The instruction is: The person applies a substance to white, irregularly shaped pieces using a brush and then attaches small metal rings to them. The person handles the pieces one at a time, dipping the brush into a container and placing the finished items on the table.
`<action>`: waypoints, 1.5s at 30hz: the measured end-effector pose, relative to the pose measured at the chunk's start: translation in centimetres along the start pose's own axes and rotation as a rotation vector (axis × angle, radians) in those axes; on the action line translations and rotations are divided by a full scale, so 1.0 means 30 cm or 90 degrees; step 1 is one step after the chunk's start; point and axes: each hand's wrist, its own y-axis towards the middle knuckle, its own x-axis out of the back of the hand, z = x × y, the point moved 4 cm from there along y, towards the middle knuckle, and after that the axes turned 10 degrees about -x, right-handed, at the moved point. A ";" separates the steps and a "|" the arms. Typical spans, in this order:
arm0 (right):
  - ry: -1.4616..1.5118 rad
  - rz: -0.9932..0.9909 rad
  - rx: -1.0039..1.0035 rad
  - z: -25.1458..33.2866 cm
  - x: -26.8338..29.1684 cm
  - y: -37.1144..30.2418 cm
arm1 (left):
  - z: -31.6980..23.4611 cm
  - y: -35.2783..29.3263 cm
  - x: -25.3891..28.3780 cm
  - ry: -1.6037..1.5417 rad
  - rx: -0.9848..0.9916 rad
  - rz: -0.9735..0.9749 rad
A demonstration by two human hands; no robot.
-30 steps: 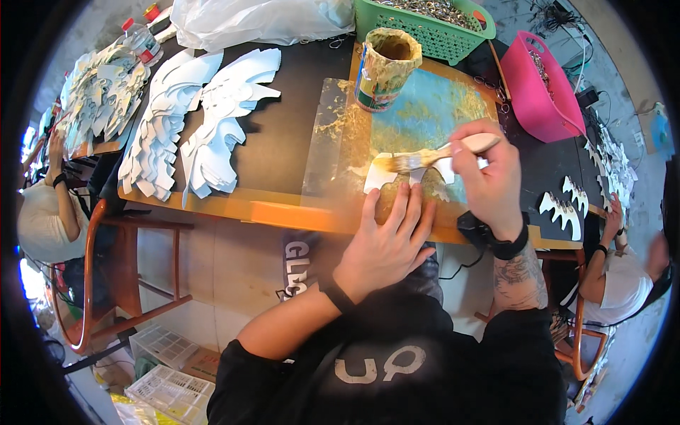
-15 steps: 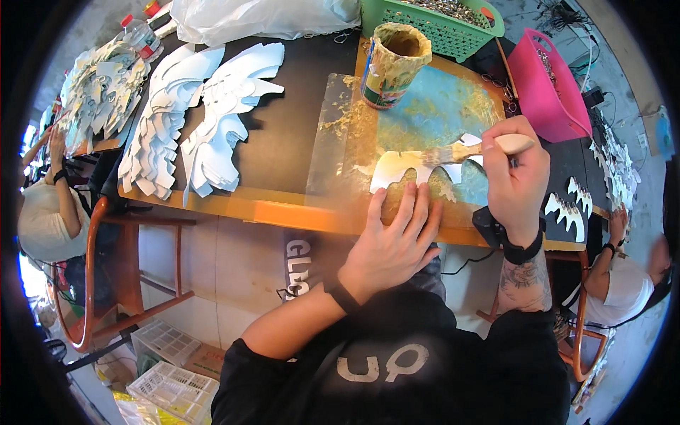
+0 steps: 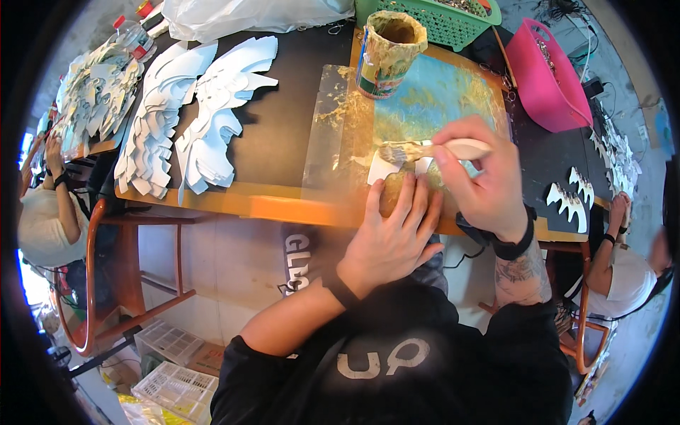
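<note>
My right hand [image 3: 489,180] grips the pale wooden handle of a glue-stained brush [image 3: 464,149]. The bristles rest over the left end of a white scalloped cutout [image 3: 381,171], much of which my hand and the brush cover. Fingers stretched out, my left hand [image 3: 393,234] lies flat along the cutout's near edge, its fingertips touching or very close to it. Beneath is a blue work surface [image 3: 435,92] smeared with yellowish glue. A glue-crusted can [image 3: 388,64] stands at its far left corner.
Two fanned stacks of white cutouts [image 3: 219,117] lie on the left. A green basket [image 3: 453,25] and a pink basket [image 3: 549,85] with small metal parts stand at the back. Two toothed white pieces [image 3: 567,205] lie right. People sit working at both sides.
My right hand has swept the brush to the left along the white cutout. My left hand stays in place. The whole view has shifted slightly.
</note>
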 end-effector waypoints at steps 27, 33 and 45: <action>-0.122 -0.061 -0.103 -0.125 0.147 0.007 | -0.005 0.004 -0.001 0.026 0.002 0.008; -0.028 0.044 0.040 -0.029 0.071 -0.029 | -0.004 0.009 -0.007 0.032 0.000 0.007; -0.092 0.041 0.034 -0.057 0.074 -0.006 | 0.000 0.012 -0.001 0.029 0.000 0.019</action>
